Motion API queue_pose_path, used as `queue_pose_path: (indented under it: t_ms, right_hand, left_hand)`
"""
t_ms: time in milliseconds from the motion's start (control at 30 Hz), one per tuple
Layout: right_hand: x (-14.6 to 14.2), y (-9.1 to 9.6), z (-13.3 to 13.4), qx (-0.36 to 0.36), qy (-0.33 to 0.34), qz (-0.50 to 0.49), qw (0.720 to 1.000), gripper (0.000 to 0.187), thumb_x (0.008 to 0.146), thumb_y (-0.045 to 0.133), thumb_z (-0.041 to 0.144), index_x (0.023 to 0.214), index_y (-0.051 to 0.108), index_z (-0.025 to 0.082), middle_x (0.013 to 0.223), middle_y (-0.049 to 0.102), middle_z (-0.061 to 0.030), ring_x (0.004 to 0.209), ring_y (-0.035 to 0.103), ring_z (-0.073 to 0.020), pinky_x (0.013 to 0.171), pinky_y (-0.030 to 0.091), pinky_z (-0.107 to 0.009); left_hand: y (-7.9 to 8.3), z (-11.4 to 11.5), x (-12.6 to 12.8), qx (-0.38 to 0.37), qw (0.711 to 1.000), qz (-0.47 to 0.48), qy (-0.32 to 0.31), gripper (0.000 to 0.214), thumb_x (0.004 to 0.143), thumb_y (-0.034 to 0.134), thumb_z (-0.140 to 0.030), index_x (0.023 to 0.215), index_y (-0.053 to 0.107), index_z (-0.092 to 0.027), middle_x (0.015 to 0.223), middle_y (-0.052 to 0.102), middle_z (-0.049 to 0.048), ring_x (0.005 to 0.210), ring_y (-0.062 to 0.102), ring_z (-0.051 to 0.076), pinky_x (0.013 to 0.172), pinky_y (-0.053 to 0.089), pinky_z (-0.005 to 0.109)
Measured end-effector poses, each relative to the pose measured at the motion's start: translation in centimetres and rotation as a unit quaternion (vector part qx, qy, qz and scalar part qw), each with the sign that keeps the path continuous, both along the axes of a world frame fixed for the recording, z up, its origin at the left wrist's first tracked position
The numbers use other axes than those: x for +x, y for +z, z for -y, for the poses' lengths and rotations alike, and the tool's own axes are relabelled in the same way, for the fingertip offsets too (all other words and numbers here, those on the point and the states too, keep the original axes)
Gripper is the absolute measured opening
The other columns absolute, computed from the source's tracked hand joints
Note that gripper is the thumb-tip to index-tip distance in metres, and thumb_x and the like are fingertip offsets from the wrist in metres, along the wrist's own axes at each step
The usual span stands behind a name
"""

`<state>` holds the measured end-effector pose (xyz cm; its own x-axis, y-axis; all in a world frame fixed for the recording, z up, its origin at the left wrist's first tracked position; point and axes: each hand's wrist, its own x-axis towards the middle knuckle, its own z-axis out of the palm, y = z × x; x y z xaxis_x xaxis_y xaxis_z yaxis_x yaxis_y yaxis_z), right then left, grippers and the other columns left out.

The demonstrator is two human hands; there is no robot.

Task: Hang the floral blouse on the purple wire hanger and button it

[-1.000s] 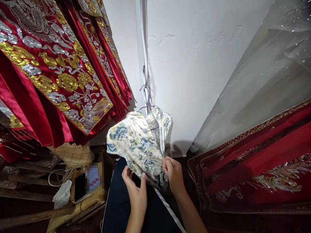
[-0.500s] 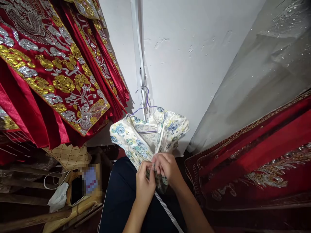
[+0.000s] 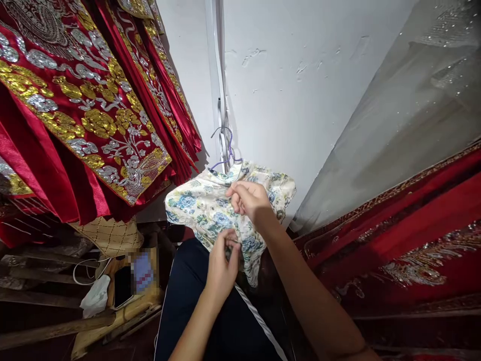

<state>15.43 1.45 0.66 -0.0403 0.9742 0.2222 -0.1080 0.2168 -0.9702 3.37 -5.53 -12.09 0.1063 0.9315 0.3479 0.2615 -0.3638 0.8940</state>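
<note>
A white short-sleeved garment with blue, green and yellow flowers [image 3: 203,200] is on a thin purple wire hanger [image 3: 230,145] in front of me. My right hand [image 3: 250,198] is closed in a pinch at the upper front, just below the neckline; its fingertips appear to hold the fabric edge. Lower on the front, my left hand [image 3: 224,258] has its thumb and curled fingers together at the fabric. Exactly what lies between those fingertips is too small to make out. The garment's lower end bunches above my dark trousers [image 3: 188,291].
Red costumes with gold and silver sequins [image 3: 99,123] hang at the left. Beaded red fabric [image 3: 413,255] and a sheer sparkling cloth [image 3: 376,135] are at the right. A wooden chair [image 3: 128,321] bears a phone [image 3: 123,286], a white cable and crumpled white plastic.
My right hand has moved up from beside the left hand to the neckline. The front opening, a wide V before, is now drawn closed. My left hand has shifted slightly upward.
</note>
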Motion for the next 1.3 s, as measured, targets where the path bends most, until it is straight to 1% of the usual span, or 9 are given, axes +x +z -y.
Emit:
queue_pose_path:
  t_ms: [67,167,233,300,500,667,1000,1167,1300]
  right_hand:
    - [-0.1,-0.4,0.6,0.008,0.003,0.025,1.0,0.023,0.085,0.052,0.032,0.071,0.062,0.017,0.043,0.051,0.0044,0.038,0.039,-0.008,0.04,0.03,-0.021]
    - [0.0,0.3,0.9,0.037,-0.003,0.048,0.998,0.022,0.086,0.051,0.03,0.073,0.063,0.017,0.043,0.051,0.0049,0.038,0.04,-0.0083,0.042,0.031,-0.021]
    - [0.3,1.0,0.9,0.064,-0.026,0.045,0.997,0.021,0.087,0.051,0.028,0.077,0.065,0.017,0.042,0.049,0.0055,0.039,0.04,-0.0086,0.043,0.031,-0.021]
    - [0.8,1.4,0.6,0.077,-0.049,0.041,0.995,0.021,0.087,0.051,0.026,0.077,0.066,0.016,0.041,0.047,0.0057,0.039,0.041,-0.0089,0.043,0.031,-0.022]
    - [1.6,0.6,0.0,0.063,-0.046,0.071,0.994,0.026,0.089,0.052,0.032,0.075,0.067,0.015,0.042,0.05,0.004,0.039,0.04,-0.0094,0.043,0.031,-0.023]
    - [0.7,-0.2,-0.4,0.069,-0.024,0.094,0.993,0.026,0.089,0.05,0.029,0.071,0.064,0.016,0.043,0.05,0.0041,0.041,0.041,-0.0092,0.044,0.031,-0.022]
    - [-0.6,-4.0,-1.7,0.03,-0.035,0.074,0.996,0.031,0.09,0.052,0.036,0.065,0.057,0.018,0.042,0.045,0.0053,0.039,0.038,-0.0087,0.042,0.029,-0.022]
    - [-1.1,-5.1,-2.8,0.031,-0.002,0.055,0.998,0.032,0.09,0.051,0.037,0.064,0.058,0.019,0.042,0.048,0.005,0.041,0.041,-0.0092,0.047,0.034,-0.022]
    - [-0.9,-7.7,-2.2,-0.041,-0.021,0.089,0.995,0.029,0.083,0.052,0.03,0.057,0.058,0.018,0.041,0.047,0.0047,0.041,0.041,-0.0093,0.048,0.034,-0.023]
  left_hand:
    - [3.9,-1.4,-0.6,0.067,0.997,0.021,0.029,0.043,0.098,0.053,-0.029,0.139,0.045,-0.025,0.119,0.062,0.0098,0.099,0.063,0.02,0.093,0.047,0.035]
    - [9.5,-4.3,-1.3,0.175,0.984,-0.005,0.036,0.048,0.099,0.051,-0.027,0.146,0.042,-0.026,0.123,0.062,0.0096,0.106,0.062,0.02,0.095,0.047,0.034]
    - [12.0,-6.1,-1.7,0.215,0.976,-0.046,0.012,0.033,0.101,0.048,-0.027,0.133,0.056,-0.023,0.117,0.066,0.0084,0.108,0.061,0.02,0.096,0.047,0.034]
    - [13.2,-7.3,-2.0,0.227,0.97,-0.091,-0.014,0.024,0.101,0.048,-0.028,0.117,0.065,-0.021,0.109,0.069,0.0071,0.102,0.063,0.02,0.092,0.048,0.033]
    - [13.3,-7.9,-2.8,0.206,0.964,-0.159,-0.048,0.022,0.101,0.047,-0.029,0.112,0.064,-0.02,0.108,0.07,0.0057,0.096,0.063,0.018,0.086,0.046,0.03]
    - [13.5,-7.9,-2.7,0.25,0.955,-0.16,0.016,0.017,0.1,0.05,-0.028,0.093,0.061,-0.018,0.086,0.063,0.0026,0.079,0.058,0.016,0.075,0.044,0.027]
    - [11.6,-7.9,-2.6,0.274,0.95,-0.113,0.094,0.013,0.096,0.056,-0.027,0.088,0.063,-0.019,0.085,0.067,0.0028,0.084,0.061,0.018,0.082,0.044,0.032]
    - [12.0,-7.7,-2.0,0.259,0.959,-0.048,0.106,0.014,0.096,0.056,-0.028,0.089,0.064,-0.019,0.085,0.066,0.0022,0.084,0.061,0.017,0.08,0.045,0.029]
    - [12.6,-8.0,-3.9,0.272,0.944,0.064,0.174,0.015,0.095,0.058,-0.031,0.093,0.064,-0.018,0.089,0.064,0.0023,0.086,0.061,0.015,0.08,0.046,0.026]
